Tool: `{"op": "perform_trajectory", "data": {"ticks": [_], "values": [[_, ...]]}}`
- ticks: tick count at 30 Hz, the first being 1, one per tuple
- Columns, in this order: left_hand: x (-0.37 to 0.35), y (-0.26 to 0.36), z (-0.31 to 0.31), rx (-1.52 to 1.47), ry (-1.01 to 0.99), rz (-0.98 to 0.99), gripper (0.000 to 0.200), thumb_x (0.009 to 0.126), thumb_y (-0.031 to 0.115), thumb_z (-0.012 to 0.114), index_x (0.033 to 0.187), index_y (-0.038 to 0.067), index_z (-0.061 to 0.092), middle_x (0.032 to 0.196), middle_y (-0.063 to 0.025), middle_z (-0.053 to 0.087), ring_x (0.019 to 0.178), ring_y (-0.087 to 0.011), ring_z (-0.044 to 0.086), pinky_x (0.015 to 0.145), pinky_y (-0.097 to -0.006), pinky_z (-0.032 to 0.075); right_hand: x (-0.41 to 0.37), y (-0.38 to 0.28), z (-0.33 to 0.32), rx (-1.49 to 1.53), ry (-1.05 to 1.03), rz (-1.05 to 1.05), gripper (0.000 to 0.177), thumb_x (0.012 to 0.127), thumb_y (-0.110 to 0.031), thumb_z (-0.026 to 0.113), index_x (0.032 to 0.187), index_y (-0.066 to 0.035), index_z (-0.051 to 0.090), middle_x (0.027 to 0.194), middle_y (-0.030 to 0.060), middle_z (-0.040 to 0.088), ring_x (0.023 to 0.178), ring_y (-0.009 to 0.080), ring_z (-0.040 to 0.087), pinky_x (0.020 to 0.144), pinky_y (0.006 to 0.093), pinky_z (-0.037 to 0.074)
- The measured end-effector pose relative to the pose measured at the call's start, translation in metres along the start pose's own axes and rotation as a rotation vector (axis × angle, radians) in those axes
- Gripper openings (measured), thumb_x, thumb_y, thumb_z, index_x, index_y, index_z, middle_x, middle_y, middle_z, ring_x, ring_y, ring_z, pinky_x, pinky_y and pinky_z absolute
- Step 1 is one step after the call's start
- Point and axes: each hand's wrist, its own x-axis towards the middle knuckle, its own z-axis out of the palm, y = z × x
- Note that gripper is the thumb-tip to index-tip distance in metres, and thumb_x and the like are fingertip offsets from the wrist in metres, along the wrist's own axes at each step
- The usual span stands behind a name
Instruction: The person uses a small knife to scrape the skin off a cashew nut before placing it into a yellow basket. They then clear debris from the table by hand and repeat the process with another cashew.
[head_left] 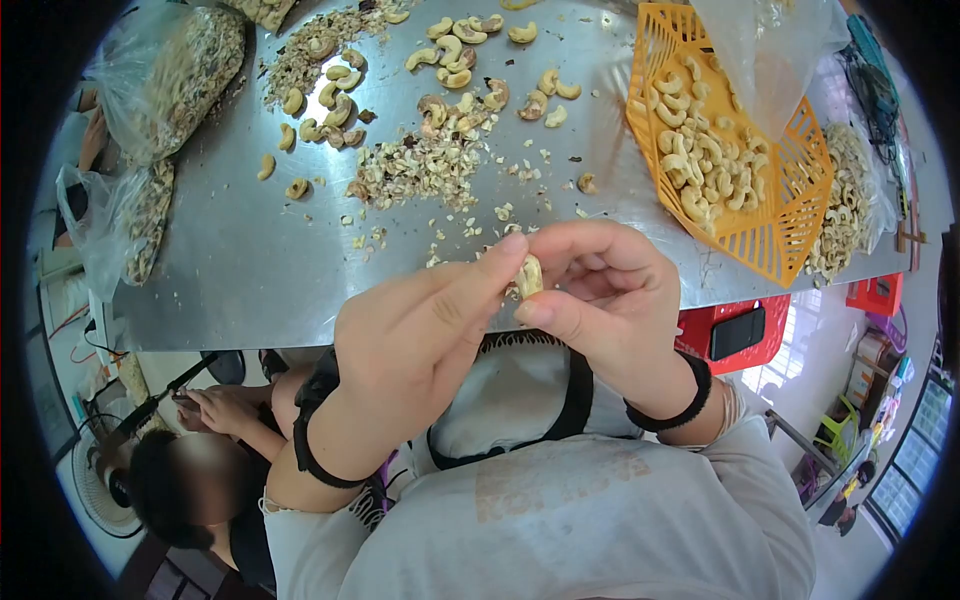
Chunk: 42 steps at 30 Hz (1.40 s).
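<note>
A pale cashew nut (530, 277) is pinched just above the table's near edge, between the fingertips of both hands. My right hand (615, 290) grips it with thumb and forefinger, the other fingers curled behind. From the other side my left hand (425, 325) has its fingers pressed together against the same nut; its thumb side partly hides the grip. Beyond the hands lies a heap of broken cashew bits and skins (425, 165). Whole cashews (455, 50) are scattered farther back, some with brown skin left on.
An orange plastic basket (800, 205) of peeled cashews stands at the right, a clear bag over its back. Bags of nut pieces (190, 85) lie at the left of the metal table (245, 290). A phone (738, 332) rests on a red stool; another person sits at lower left.
</note>
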Motion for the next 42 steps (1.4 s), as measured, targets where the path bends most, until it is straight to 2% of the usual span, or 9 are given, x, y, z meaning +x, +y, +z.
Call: {"op": "perform_trajectory", "data": {"ticks": [5,11,15,17,21,26,33,35,42], "values": [[-0.0030,0.0051,-0.0010,-0.785,-0.061,-0.562,0.030,0.082,0.005,0.048,0.112,0.006,0.050,0.074,-0.0071,0.060,0.050,-0.0075,0.049,0.044,-0.0180,0.038,0.0014,-0.0030,0.0014,0.063,0.013,0.034,0.028,0.071,-0.001,0.063,0.095,0.003,0.050,0.082,0.0070,0.058,0.072,0.0113,0.055,0.064,0.0220,0.044],[-0.0030,0.0026,-0.0007,-1.142,-0.072,-0.727,0.028,0.084,0.010,0.046,0.111,0.005,0.051,0.074,-0.0077,0.059,0.048,-0.0047,0.047,0.041,-0.0153,0.034,0.0015,-0.0015,0.0000,0.087,0.015,0.027,0.022,0.072,-0.001,0.062,0.090,0.002,0.049,0.081,0.0083,0.057,0.070,0.0115,0.055,0.063,0.0227,0.044],[-0.0047,0.0019,0.0014,-1.011,-0.064,-0.685,0.027,0.083,0.008,0.047,0.109,0.005,0.052,0.074,-0.0073,0.059,0.049,-0.0050,0.047,0.042,-0.0154,0.035,-0.0001,-0.0014,-0.0001,0.079,-0.004,0.038,0.022,0.072,0.000,0.062,0.089,0.001,0.049,0.082,0.0081,0.057,0.071,0.0114,0.055,0.064,0.0228,0.044],[-0.0045,0.0007,0.0047,-0.621,-0.003,-0.400,0.026,0.081,0.005,0.049,0.107,0.005,0.054,0.075,-0.0070,0.059,0.049,-0.0052,0.046,0.043,-0.0155,0.036,0.0000,0.0000,0.0008,0.044,0.027,0.036,0.021,0.072,0.000,0.062,0.088,0.001,0.049,0.083,0.0078,0.057,0.073,0.0111,0.054,0.066,0.0230,0.044],[-0.0033,0.0045,0.0013,-0.601,0.002,-0.428,0.025,0.081,0.003,0.049,0.105,0.005,0.055,0.075,-0.0067,0.059,0.050,-0.0054,0.046,0.044,-0.0155,0.037,-0.0014,0.0002,-0.0006,-0.031,0.006,-0.024,0.022,0.071,0.000,0.062,0.089,0.001,0.050,0.084,0.0076,0.057,0.075,0.0108,0.054,0.067,0.0229,0.044],[-0.0029,0.0015,-0.0010,-1.103,-0.005,-0.704,0.028,0.082,0.004,0.048,0.110,0.003,0.051,0.074,-0.0066,0.059,0.048,-0.0049,0.045,0.044,-0.0150,0.036,0.0006,-0.0044,-0.0012,0.073,-0.013,0.063,0.023,0.072,0.000,0.062,0.091,0.001,0.050,0.085,0.0076,0.057,0.076,0.0110,0.054,0.068,0.0228,0.045],[-0.0015,0.0046,-0.0038,-0.841,-0.018,-0.612,0.030,0.081,0.004,0.048,0.112,0.003,0.049,0.080,-0.0057,0.060,0.056,-0.0066,0.050,0.050,-0.0160,0.039,0.0020,-0.0048,-0.0042,0.117,-0.005,0.145,0.024,0.072,0.001,0.061,0.093,0.001,0.049,0.087,0.0065,0.057,0.077,0.0098,0.054,0.067,0.0215,0.045],[-0.0006,0.0047,-0.0041,-0.599,-0.048,-0.439,0.032,0.079,0.003,0.050,0.112,0.003,0.049,0.083,-0.0058,0.060,0.066,-0.0095,0.054,0.059,-0.0187,0.042,0.0017,-0.0028,-0.0049,0.084,-0.018,0.114,0.025,0.072,0.002,0.061,0.094,0.001,0.049,0.087,0.0063,0.056,0.076,0.0092,0.053,0.066,0.0206,0.044],[-0.0003,0.0077,-0.0046,-0.627,-0.076,-0.506,0.032,0.078,0.004,0.053,0.110,0.005,0.051,0.085,-0.0077,0.060,0.071,-0.0116,0.057,0.063,-0.0203,0.042,0.0021,-0.0045,-0.0067,0.060,-0.048,0.108,0.025,0.072,0.000,0.062,0.093,0.001,0.049,0.085,0.0056,0.057,0.072,0.0083,0.053,0.065,0.0204,0.043]]}}
